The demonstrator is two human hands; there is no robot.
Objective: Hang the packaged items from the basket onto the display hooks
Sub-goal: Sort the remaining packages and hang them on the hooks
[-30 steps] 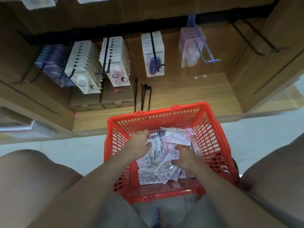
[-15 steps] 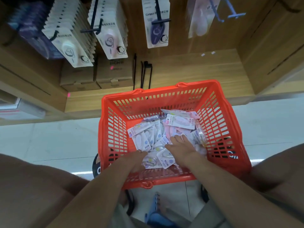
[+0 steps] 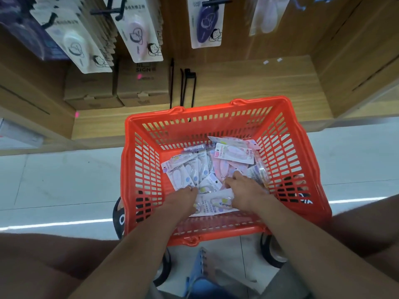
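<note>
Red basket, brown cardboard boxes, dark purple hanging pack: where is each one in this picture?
red basket (image 3: 278, 145): head view, on its right slotted wall.
cardboard boxes (image 3: 142, 87): head view, front of the right box.
dark purple hanging pack (image 3: 205, 23): head view, on the purple item inside.

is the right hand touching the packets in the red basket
Touching. The head view shows the right hand pressed down onto the pile of packets inside the red basket, fingers spread over them, with no visible gap.

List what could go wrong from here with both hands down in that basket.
1. The packaged items lie jumbled and overlapping, so the left hand or right hand may lift several at once and drop some.
2. The full hooks above may have little room left.
</note>
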